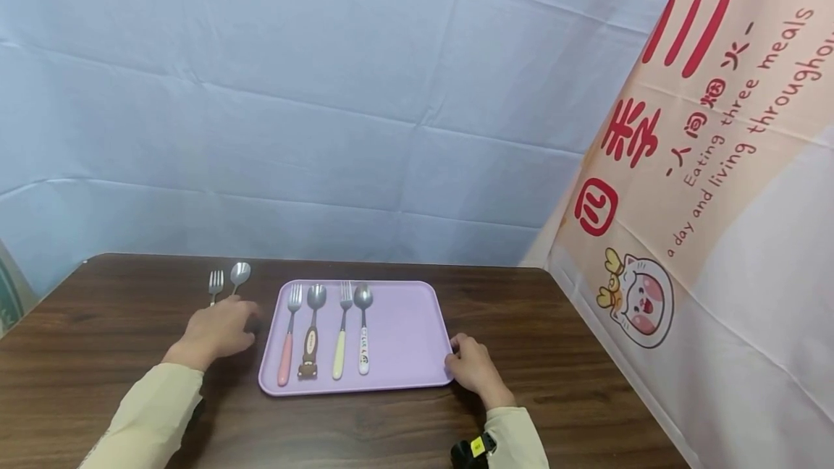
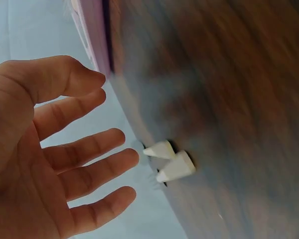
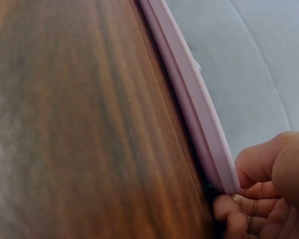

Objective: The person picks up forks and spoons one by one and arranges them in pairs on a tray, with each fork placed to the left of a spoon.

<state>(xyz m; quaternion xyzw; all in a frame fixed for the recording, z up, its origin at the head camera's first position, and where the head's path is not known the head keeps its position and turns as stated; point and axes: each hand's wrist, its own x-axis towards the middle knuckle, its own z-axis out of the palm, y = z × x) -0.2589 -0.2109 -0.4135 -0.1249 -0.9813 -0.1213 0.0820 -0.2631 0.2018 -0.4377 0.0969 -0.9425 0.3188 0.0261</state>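
Right hand pinches the right edge of a lilac tray, bearing two forks and two spoons, on a wooden table; left hand, fingers loosely extended, hovers clear of a loose fork and loose spoon left of the tray.

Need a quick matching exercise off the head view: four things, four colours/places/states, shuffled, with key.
Things
1. Tray
2. Leftmost fork on the tray
3. Left hand
4. Right hand

Descriptions
A. Gripping the tray by its near right corner
B. Pink-handled
C. Holding nothing, off to the left of the tray
D. Lilac all over

Pairs: 1-D, 2-B, 3-C, 4-A
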